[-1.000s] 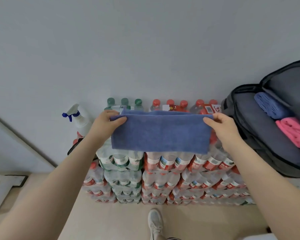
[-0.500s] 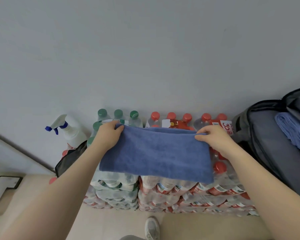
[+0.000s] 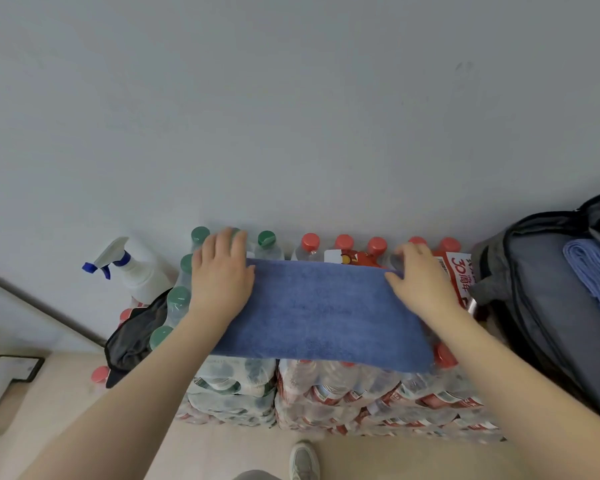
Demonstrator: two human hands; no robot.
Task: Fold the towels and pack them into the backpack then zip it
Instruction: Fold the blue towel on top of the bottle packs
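Both hands, left hand [image 3: 222, 275] and right hand [image 3: 421, 282], lie flat, fingers loose, on the blue towel's [image 3: 319, 313] ends atop the bottle packs [image 3: 343, 393]. Looks soft, light and floppy, so pinching corners seems best.

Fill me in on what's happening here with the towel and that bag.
A person is folding a blue towel laid across the top of stacked packs of bottled water. The left hand lies flat on the towel's left end and the right hand on its right end. To the right, a grey backpack lies unzipped with another folded blue towel already inside. This towel is not packed yet.
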